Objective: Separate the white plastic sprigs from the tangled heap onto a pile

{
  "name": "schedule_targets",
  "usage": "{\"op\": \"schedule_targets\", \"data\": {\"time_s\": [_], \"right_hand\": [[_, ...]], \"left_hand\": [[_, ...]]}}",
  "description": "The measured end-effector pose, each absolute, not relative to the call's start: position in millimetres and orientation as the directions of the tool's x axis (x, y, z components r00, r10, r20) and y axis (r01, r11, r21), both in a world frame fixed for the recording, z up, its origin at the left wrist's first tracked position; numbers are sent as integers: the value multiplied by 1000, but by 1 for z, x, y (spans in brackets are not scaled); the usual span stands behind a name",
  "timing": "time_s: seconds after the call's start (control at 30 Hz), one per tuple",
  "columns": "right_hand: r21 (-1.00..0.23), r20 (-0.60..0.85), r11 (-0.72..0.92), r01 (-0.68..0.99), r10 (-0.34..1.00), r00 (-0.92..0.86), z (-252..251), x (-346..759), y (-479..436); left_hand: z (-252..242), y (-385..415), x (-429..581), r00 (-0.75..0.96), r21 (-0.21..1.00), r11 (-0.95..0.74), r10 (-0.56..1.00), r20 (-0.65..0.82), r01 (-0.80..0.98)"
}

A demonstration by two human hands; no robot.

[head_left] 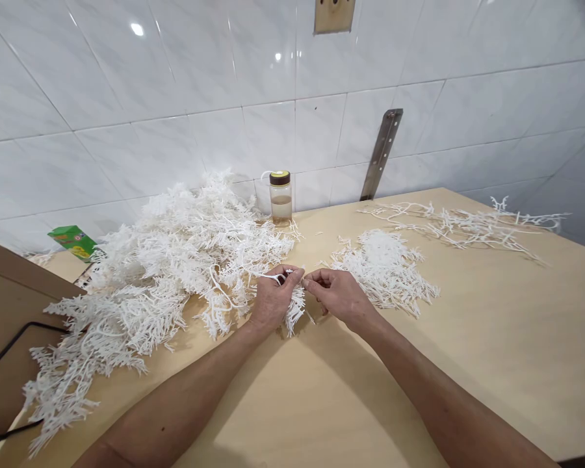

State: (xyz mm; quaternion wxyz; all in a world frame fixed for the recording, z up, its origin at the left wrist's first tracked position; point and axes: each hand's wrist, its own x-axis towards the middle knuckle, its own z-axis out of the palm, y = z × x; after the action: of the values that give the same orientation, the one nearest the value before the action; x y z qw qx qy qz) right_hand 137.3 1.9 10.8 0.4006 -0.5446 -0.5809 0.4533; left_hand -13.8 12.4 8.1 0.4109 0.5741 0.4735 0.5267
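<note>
My left hand (273, 300) is closed on a white artificial branch (295, 312) whose feathery sprigs hang below the fingers. Close beside it, my right hand (338, 296) is pinched near the branch's tip; whatever lies between its fingertips is too small to make out. To the left spreads a large heap of white artificial branches (175, 247), reaching up to my left hand. Just beyond my right hand lies a smaller pile of short white sprigs (385, 270). Bare white stems (458, 224) are laid out at the table's far right.
A bottle with a dark lid (281, 201) stands by the tiled wall. A green box (72, 242) sits behind the heap, and a brown cardboard box (14, 338) is at the left with a black cable (10, 351). A metal bracket (381, 155) leans against the wall.
</note>
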Motion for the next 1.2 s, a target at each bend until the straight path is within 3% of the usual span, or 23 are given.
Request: {"op": "schedule_targets", "data": {"time_s": [0.27, 0.5, 0.7, 0.83, 1.03, 1.2], "right_hand": [[-864, 101, 86, 497, 995, 3, 19, 136, -2], [-922, 20, 35, 386, 999, -43, 17, 132, -5], [-899, 81, 93, 427, 996, -46, 16, 134, -5], [-908, 41, 67, 414, 997, -72, 18, 133, -7], [-702, 197, 199, 684, 977, -82, 23, 129, -7], [-730, 125, 121, 673, 991, -43, 26, 125, -5]], "left_hand": [[10, 9, -12, -14, 962, -215, 975, 220, 168], [7, 11, -14, -25, 954, -223, 972, 233, 199], [9, 11, -13, -3, 961, -222, 974, 225, 168], [11, 9, -11, 16, 963, -222, 975, 222, 151], [9, 11, -12, 43, 938, -276, 961, 273, 209], [9, 6, -13, 35, 879, -375, 923, 383, 295]]}}
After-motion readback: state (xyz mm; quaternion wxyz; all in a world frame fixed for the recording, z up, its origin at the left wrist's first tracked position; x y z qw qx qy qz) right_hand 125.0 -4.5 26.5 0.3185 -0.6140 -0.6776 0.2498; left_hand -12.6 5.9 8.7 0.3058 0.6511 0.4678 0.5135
